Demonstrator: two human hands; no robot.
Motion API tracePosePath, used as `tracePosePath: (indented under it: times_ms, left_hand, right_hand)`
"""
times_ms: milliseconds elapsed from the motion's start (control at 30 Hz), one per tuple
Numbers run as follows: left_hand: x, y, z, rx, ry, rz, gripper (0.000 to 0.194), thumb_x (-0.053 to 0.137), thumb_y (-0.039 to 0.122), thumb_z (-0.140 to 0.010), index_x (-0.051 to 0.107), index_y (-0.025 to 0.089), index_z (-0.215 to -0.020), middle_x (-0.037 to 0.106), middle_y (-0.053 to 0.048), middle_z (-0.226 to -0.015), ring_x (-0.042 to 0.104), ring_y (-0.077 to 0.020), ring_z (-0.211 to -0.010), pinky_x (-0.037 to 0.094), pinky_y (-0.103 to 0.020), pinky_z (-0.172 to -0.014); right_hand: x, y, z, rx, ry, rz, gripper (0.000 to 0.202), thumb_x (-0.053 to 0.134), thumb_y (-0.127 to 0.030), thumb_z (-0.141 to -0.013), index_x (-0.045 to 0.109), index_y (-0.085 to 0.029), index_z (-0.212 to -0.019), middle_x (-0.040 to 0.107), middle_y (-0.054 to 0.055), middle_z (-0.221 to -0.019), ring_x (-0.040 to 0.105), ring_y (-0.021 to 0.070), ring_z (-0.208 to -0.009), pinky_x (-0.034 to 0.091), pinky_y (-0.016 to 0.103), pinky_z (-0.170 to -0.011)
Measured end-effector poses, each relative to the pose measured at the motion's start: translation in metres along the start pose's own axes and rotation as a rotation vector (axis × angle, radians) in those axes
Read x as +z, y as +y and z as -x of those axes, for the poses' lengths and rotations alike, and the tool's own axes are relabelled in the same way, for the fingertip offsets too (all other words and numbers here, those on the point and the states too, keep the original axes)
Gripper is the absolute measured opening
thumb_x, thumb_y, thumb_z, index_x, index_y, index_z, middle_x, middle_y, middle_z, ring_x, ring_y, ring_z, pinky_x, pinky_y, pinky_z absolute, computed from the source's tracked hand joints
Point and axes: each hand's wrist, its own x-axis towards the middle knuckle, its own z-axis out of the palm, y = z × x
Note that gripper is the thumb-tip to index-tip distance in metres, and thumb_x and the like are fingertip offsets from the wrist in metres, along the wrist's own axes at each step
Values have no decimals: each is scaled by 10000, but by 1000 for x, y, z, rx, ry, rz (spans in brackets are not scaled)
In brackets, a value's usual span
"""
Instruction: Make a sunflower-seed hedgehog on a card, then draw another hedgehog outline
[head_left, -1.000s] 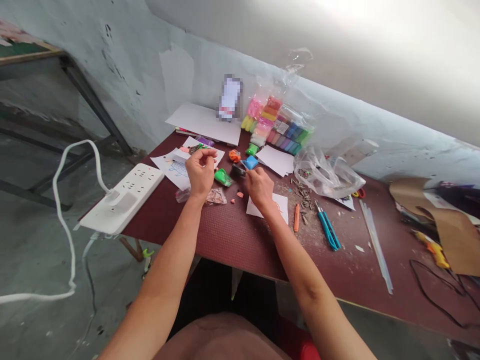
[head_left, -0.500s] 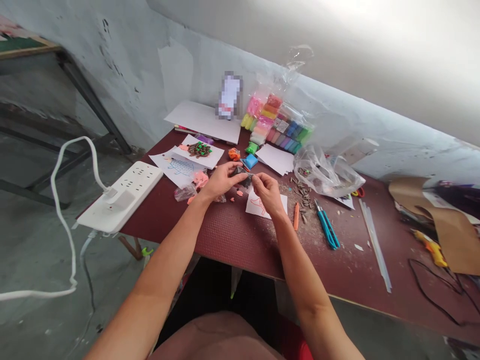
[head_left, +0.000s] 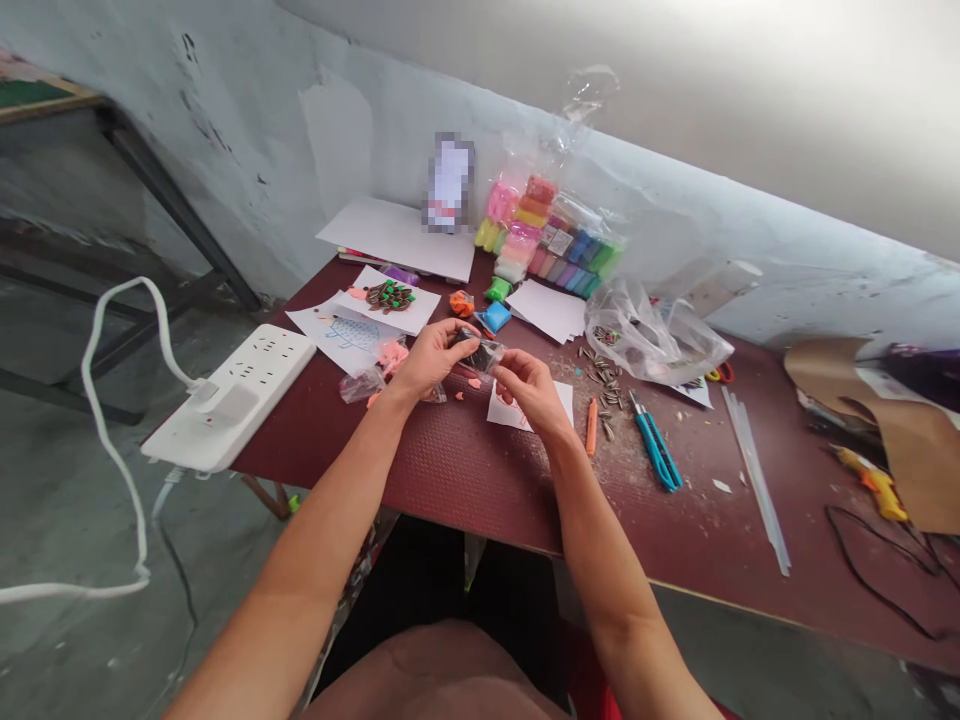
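Observation:
Between my hands is a small clear packet [head_left: 482, 355] with something black in it. My left hand [head_left: 435, 362] pinches its left side, and my right hand [head_left: 531, 388] holds its right edge between thumb and fingers. Under my right hand lies white paper [head_left: 559, 405] with an orange drawing. Pink clay [head_left: 391, 356] in opened wrapping is left of my left hand. Just beyond my hands are a blue clay packet [head_left: 493, 318], an orange one [head_left: 461, 303] and a green one [head_left: 498, 289].
A power strip [head_left: 229, 398] sits at the table's left edge. Rightward are an orange stick [head_left: 592, 427], scattered seeds [head_left: 604, 380], a teal cutter [head_left: 656, 443], glue sticks [head_left: 756, 480] and a yellow glue gun [head_left: 874, 482]. Bagged clay [head_left: 574, 255] leans on the wall.
My right hand has moved slightly away from my left, and more of the clear packet shows between them. The camera view has shifted a little.

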Motion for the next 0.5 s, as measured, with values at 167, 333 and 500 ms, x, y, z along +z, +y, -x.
tracePosePath:
  times_ms: [167,333,500]
  left_hand:
    - [4,1,2,-23,-19,14,141,745,202,-854,662,168,-964,708,-20,-864,704,-139,-638,627,-258,-531]
    - [4,2,6,-107,-50,21,163,702,222,-903,650,185,-1054,748,-50,-920,725,-155,-595,560,-223,-444]
    - [4,3,5,-134,8,16,142,671,191,-915,634,186,-1052,731,-27,-891,718,-161,-566,595,-283,-478]
  right_hand:
    - [5,11,-2,-47,121,80,316,709,-506,-785,586,-215,-784,544,-51,-642,478,89,-524,392,224,-492]
    - [8,13,0,-154,310,235,205,667,-395,-851,564,-217,-845,600,-23,-758,500,101,-580,414,231,-528]
    - [7,7,5,-271,313,431,106,704,-263,-859,710,-200,-945,670,34,-1015,534,100,-677,486,259,-660]
